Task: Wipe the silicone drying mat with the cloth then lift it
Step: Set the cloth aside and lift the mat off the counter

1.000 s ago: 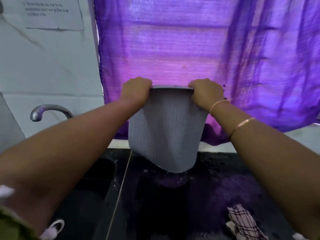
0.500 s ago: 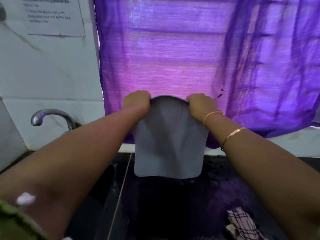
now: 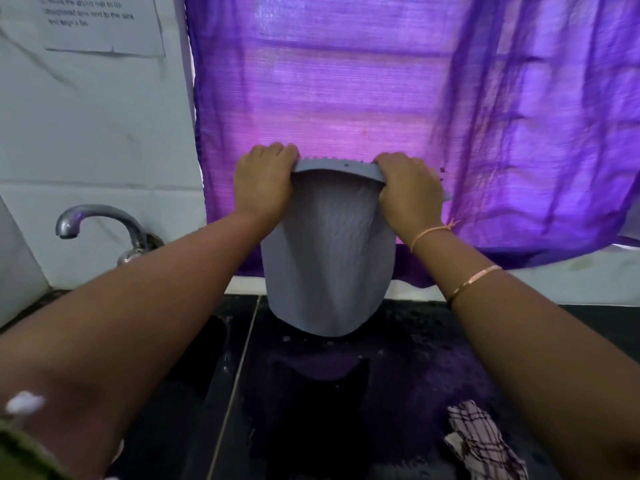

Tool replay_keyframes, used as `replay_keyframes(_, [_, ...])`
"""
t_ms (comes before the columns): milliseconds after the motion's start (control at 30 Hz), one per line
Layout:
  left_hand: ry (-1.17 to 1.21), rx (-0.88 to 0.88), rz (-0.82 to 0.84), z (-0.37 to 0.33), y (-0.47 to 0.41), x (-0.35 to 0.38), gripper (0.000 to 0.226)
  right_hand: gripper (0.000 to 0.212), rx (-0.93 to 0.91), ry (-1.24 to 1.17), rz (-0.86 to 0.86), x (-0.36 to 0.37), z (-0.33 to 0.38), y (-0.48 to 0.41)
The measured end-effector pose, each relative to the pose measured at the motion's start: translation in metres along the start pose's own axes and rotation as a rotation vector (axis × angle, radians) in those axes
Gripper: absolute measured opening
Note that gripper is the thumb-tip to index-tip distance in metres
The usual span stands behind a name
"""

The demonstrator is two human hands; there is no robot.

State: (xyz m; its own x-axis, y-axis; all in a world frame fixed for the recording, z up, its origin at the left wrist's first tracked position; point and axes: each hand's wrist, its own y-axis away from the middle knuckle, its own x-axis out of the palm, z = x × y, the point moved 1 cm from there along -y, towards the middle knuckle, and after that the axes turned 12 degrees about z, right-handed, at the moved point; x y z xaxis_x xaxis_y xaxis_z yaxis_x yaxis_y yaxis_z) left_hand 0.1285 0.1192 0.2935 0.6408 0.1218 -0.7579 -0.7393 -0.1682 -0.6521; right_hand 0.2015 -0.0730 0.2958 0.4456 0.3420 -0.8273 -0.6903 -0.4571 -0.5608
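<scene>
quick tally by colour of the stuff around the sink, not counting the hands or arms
grey: 1, the grey textured silicone drying mat held up by left hand and right hand
purple: 1, the sheer purple curtain
checked pink and white: 1, the crumpled checked cloth
silver: 1, the curved metal tap
white: 1, the printed paper sheet
total: 5

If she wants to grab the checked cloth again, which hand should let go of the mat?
Probably the right hand. The checked cloth lies on the counter under her right arm, while the left hand can keep gripping the mat.
</scene>
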Motion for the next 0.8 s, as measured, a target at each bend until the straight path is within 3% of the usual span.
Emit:
replay_keyframes(67, [-0.017, -0.066, 0.207, -0.001, 0.003, 0.009, 0.025, 0.025, 0.003, -0.004, 0.143, 0.009, 0.000, 0.003])
replay_keyframes(233, [0.011, -0.017, 0.049, 0.000, 0.011, 0.010, 0.035, 0.026, 0.000, -0.021, 0.065, 0.008, -0.004, 0.005])
replay_keyframes(333, [0.076, -0.104, 0.144, 0.001, 0.005, 0.009, 0.042, 0.026, 0.021, -0.012, 0.139, 0.010, -0.004, 0.006])
replay_keyframes(467, [0.122, -0.253, 0.381, -0.002, -0.008, 0.010, 0.030, 0.022, 0.023, 0.030, 0.212, 0.012, 0.000, 0.008])
replay_keyframes(533, [0.114, -0.189, 0.274, -0.002, -0.007, 0.008, 0.028, 0.023, 0.034, 0.014, 0.164, 0.003, 0.001, 0.006])
replay_keyframes(600, [0.070, 0.000, -0.028, 0.003, 0.001, 0.004, 0.031, 0.027, 0.023, -0.006, -0.023, -0.010, -0.001, 0.004])
replay_keyframes(633, [0.060, 0.072, -0.096, 0.007, 0.004, 0.005, 0.032, 0.028, 0.008, -0.006, -0.087, -0.014, -0.003, 0.003])
replay_keyframes(667, [0.045, 0.103, -0.057, 0.010, 0.005, 0.007, 0.031, 0.027, -0.008, 0.009, -0.080, -0.015, -0.005, 0.003])
replay_keyframes(767, [0.022, 0.000, 0.283, 0.008, 0.004, 0.017, 0.029, 0.023, -0.001, 0.053, 0.220, 0.000, -0.006, 0.006])
replay_keyframes(800, [0.051, -0.021, 0.282, 0.007, 0.005, 0.016, 0.031, 0.024, 0.012, 0.050, 0.251, 0.006, -0.006, 0.008])
